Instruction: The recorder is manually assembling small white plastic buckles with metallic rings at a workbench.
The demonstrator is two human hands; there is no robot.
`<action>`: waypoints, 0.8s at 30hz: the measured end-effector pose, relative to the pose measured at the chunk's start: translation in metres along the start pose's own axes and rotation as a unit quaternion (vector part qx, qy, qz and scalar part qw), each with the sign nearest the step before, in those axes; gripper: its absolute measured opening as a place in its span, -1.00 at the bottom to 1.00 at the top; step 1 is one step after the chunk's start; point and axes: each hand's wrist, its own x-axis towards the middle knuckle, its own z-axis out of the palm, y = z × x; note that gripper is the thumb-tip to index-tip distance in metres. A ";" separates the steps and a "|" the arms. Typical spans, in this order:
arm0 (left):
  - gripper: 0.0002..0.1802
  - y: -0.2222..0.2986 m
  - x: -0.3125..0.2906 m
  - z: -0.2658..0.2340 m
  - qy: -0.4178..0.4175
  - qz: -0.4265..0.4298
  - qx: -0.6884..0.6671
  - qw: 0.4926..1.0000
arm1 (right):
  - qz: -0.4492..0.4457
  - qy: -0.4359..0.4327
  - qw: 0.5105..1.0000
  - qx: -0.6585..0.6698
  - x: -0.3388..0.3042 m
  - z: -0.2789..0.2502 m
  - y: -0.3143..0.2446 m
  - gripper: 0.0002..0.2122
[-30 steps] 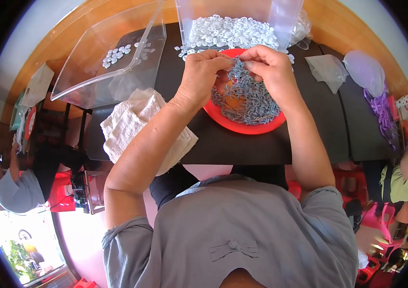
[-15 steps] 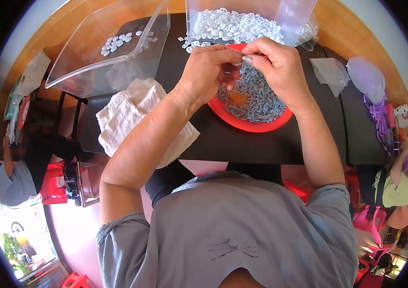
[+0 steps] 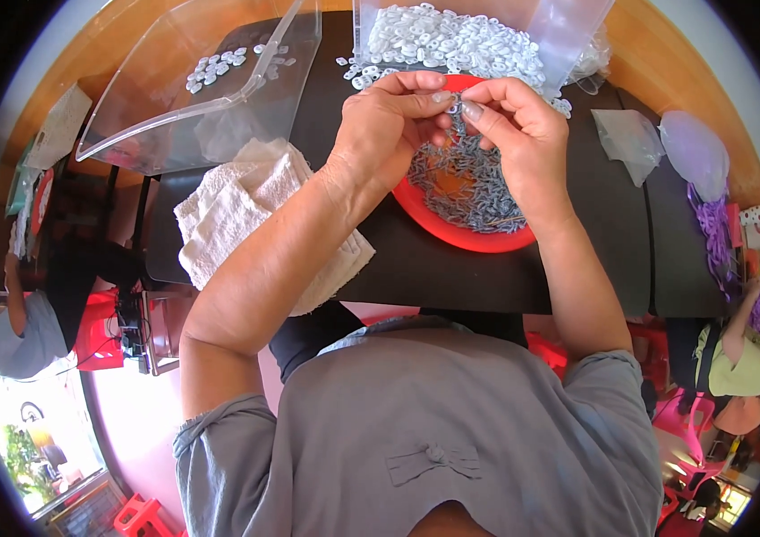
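Note:
My left hand [image 3: 378,125] and my right hand [image 3: 525,134] meet fingertip to fingertip over the far part of a red bowl [image 3: 451,240]. The left thumb and forefinger pinch a small whitish piece [image 3: 453,108], mostly covered by the fingers. My right thumb and forefinger are closed against its other side; whatever else they grip is too small to make out. Many thin grey-blue, screw-like pieces [image 3: 478,201] fill the bowl below. Beyond it, a heap of small white oval pieces with holes [image 3: 451,40] lies at the mouth of a clear plastic bin [image 3: 572,45].
A folded whitish towel [image 3: 237,210] lies by my left forearm. Behind it, a clear bin [image 3: 183,152] stands near several white pieces [image 3: 210,72]. Plastic bags [image 3: 626,139] and purple strands [image 3: 711,228] are at the right of the dark table [image 3: 487,282]. People sit at both sides.
My fingertips have drawn slightly apart, and a whitish piece now shows between them. The right hand has shifted a little right and down. The view has shifted slightly.

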 end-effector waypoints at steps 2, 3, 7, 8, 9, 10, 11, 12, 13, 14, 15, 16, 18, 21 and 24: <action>-0.88 -0.001 -0.002 0.003 0.012 0.003 -0.006 1.000 | 0.009 0.017 1.000 0.020 -0.001 0.005 -0.004 -0.92; -0.88 -0.001 -0.003 0.004 0.013 0.002 -0.007 1.000 | 0.010 0.016 1.000 0.019 -0.001 0.007 -0.003 -0.92; -0.92 -0.003 -0.002 0.002 -0.005 -0.029 0.000 1.000 | -0.009 0.035 0.999 0.016 -0.001 0.009 0.004 -0.92; -0.92 -0.003 -0.002 0.001 -0.014 -0.053 0.003 0.998 | -0.008 0.036 0.999 0.017 0.000 0.009 0.004 -0.92; -0.92 -0.004 -0.002 0.000 -0.013 -0.053 0.002 0.999 | -0.008 0.035 0.999 0.016 0.000 0.009 0.004 -0.92; -0.91 -0.005 -0.002 0.000 -0.011 -0.060 0.000 0.998 | -0.004 0.036 0.999 0.017 0.000 0.010 0.004 -0.92; -0.90 -0.005 -0.002 0.000 -0.009 -0.067 -0.003 0.998 | 0.000 0.036 0.999 0.018 0.000 0.010 0.005 -0.92; -0.90 -0.006 -0.003 -0.001 -0.009 -0.067 -0.004 0.998 | 0.000 0.036 0.999 0.018 0.000 0.010 0.004 -0.92; -0.90 -0.005 -0.004 0.000 -0.009 -0.061 -0.005 0.998 | 0.002 0.030 0.999 0.026 0.000 0.010 0.003 -0.92; -0.90 -0.005 -0.005 0.001 -0.008 -0.054 -0.006 0.998 | 0.004 0.024 0.999 0.033 0.000 0.010 0.003 -0.92; -0.90 -0.005 -0.005 0.002 -0.008 -0.055 -0.007 0.998 | 0.004 0.025 0.999 0.033 0.000 0.010 0.003 -0.92; -0.90 -0.004 -0.006 0.003 -0.003 -0.047 0.008 0.999 | 0.004 0.022 0.999 0.025 0.001 0.009 0.005 -0.92; -0.91 -0.004 -0.006 0.003 0.003 -0.040 0.023 0.999 | 0.005 0.020 1.000 0.018 0.001 0.008 0.008 -0.92; -0.92 -0.004 -0.004 0.003 0.009 -0.029 0.039 0.999 | -0.007 0.019 1.000 0.003 0.002 0.007 0.011 -0.91; -0.93 -0.003 -0.005 0.002 0.037 -0.033 0.050 0.998 | 0.004 0.018 1.000 -0.011 0.002 0.007 0.011 -0.90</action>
